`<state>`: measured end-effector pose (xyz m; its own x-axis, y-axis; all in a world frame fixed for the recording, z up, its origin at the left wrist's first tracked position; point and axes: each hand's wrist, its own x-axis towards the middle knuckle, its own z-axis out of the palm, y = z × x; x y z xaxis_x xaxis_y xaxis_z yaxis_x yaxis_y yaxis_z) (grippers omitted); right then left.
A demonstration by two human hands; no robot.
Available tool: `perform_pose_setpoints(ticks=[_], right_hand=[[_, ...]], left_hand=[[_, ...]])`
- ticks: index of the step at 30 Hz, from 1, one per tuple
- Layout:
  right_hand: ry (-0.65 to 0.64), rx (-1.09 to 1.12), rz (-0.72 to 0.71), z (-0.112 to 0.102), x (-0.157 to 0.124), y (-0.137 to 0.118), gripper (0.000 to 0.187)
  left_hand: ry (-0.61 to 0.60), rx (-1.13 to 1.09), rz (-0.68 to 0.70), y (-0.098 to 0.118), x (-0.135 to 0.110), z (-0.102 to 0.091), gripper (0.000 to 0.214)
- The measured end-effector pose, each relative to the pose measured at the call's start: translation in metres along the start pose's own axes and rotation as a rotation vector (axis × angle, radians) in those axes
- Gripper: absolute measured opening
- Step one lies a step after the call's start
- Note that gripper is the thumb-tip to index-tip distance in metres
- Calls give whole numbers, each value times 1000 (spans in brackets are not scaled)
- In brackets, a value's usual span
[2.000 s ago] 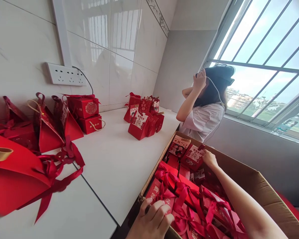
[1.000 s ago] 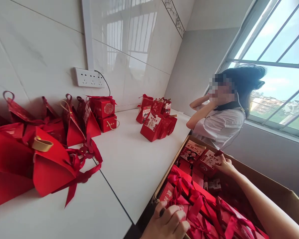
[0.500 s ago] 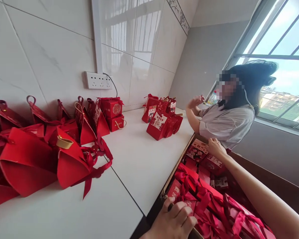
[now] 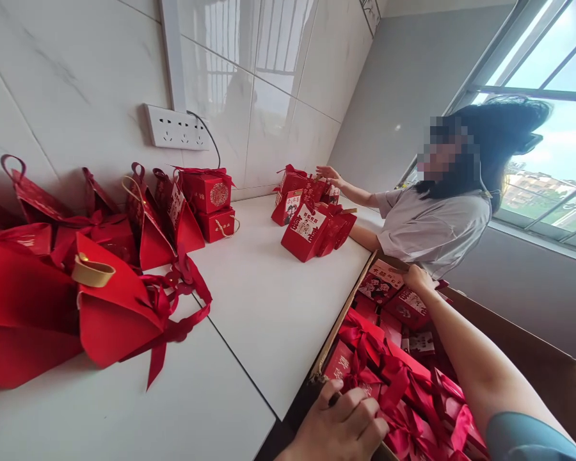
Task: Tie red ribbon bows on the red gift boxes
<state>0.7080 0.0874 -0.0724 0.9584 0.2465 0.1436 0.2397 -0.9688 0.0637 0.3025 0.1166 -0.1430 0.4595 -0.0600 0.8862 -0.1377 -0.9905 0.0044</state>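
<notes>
My left hand grips the near edge of a cardboard carton, fingers curled over a red ribboned gift box. My right hand reaches to the carton's far end and closes on a red gift box with a printed picture. Beside it lies another picture box. The carton is packed with several red ribboned boxes.
A white counter carries red folded gift bags at left, two stacked red boxes under a wall socket, and a cluster of small red boxes. A person in a grey shirt reaches a hand to that cluster.
The other person has lowered their hands from their head and stretched one out to the small boxes on the counter. My right hand has stayed at the carton's far end; the view has shifted.
</notes>
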Motion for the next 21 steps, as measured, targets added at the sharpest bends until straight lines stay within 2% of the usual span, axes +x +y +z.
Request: perform_pose_setpoints(ticks=[7, 12, 21], right_hand=[[116, 128, -179, -5, 10, -3, 32], [106, 173, -299, 1, 13, -12, 28], [16, 131, -215, 6, 6, -14, 29]], left_hand=[[26, -23, -23, 1, -1, 3, 12], [9, -34, -31, 1, -1, 2, 14], [34, -13, -21, 2, -2, 3, 12]])
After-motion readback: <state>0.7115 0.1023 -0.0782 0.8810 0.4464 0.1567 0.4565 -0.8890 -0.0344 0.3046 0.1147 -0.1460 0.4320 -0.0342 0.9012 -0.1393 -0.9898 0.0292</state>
